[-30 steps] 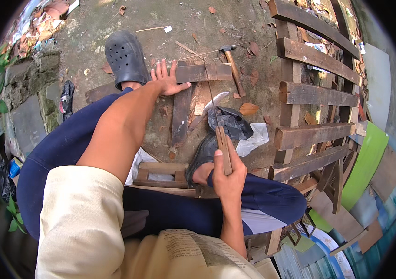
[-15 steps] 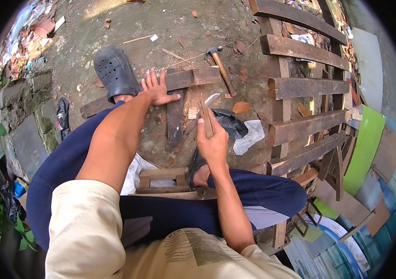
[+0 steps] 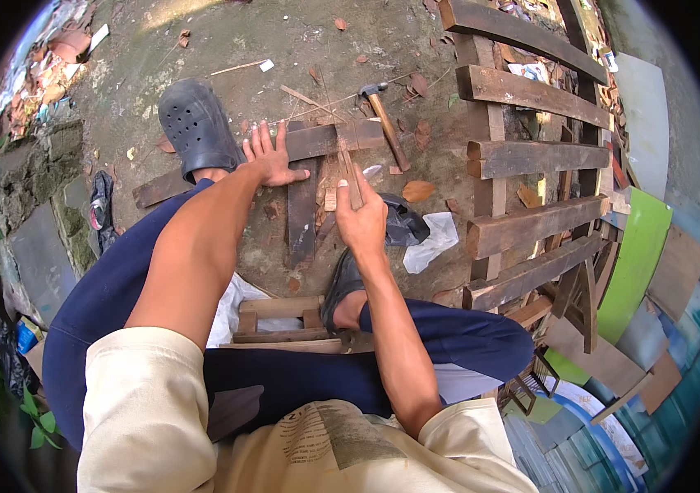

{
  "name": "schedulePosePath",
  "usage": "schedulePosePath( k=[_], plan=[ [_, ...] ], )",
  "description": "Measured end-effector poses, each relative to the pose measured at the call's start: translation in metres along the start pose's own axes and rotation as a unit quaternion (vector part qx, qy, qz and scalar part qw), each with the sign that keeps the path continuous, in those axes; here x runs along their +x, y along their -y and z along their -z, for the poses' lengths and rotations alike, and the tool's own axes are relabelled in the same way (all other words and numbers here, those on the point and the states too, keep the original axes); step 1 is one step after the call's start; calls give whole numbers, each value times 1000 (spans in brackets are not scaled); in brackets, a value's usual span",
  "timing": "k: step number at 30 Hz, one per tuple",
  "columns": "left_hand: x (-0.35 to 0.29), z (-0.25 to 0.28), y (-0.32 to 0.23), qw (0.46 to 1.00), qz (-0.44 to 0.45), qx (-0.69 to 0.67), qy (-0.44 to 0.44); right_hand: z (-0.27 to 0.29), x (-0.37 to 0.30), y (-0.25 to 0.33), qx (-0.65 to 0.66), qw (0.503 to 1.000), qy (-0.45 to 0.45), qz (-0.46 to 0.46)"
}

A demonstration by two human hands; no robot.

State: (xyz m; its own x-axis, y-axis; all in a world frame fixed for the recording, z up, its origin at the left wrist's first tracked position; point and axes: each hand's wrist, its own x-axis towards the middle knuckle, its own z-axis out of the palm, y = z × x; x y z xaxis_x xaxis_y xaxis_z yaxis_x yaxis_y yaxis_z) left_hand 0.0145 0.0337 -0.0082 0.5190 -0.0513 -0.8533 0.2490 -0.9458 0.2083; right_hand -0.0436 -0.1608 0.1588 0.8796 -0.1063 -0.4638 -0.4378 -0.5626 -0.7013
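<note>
My left hand lies flat with spread fingers on a dark brown plank, beside my left clog. This plank rests across another dark board on the ground. In my right hand is a wooden-handled handsaw, pointing away from me toward the plank's right part. Its thin blade is nearly edge-on and hard to make out. Just beyond the plank lies a hammer with a wooden handle.
A slatted wooden frame stands along the right, near a green panel and stacked boards. A small wooden frame sits between my legs. Black plastic and a white plastic scrap lie right of my right hand. Broken blocks are at left.
My right hand has moved forward and slightly left with the handsaw, closer to the plank. My left hand stays on the plank. The whole view has shifted a little.
</note>
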Motion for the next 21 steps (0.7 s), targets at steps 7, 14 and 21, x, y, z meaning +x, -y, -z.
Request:
schedulePosePath(
  k=[7, 14, 21],
  plan=[
    [1, 4, 8, 1000, 3, 4, 18, 71, -136, 8, 44, 999, 15, 6],
    [1, 10, 5, 1000, -4, 13, 15, -11, 7, -8, 19, 999, -13, 31],
    [-5, 9, 8, 999, 2, -7, 40, 40, -115, -8, 26, 999, 6, 37]
  ],
)
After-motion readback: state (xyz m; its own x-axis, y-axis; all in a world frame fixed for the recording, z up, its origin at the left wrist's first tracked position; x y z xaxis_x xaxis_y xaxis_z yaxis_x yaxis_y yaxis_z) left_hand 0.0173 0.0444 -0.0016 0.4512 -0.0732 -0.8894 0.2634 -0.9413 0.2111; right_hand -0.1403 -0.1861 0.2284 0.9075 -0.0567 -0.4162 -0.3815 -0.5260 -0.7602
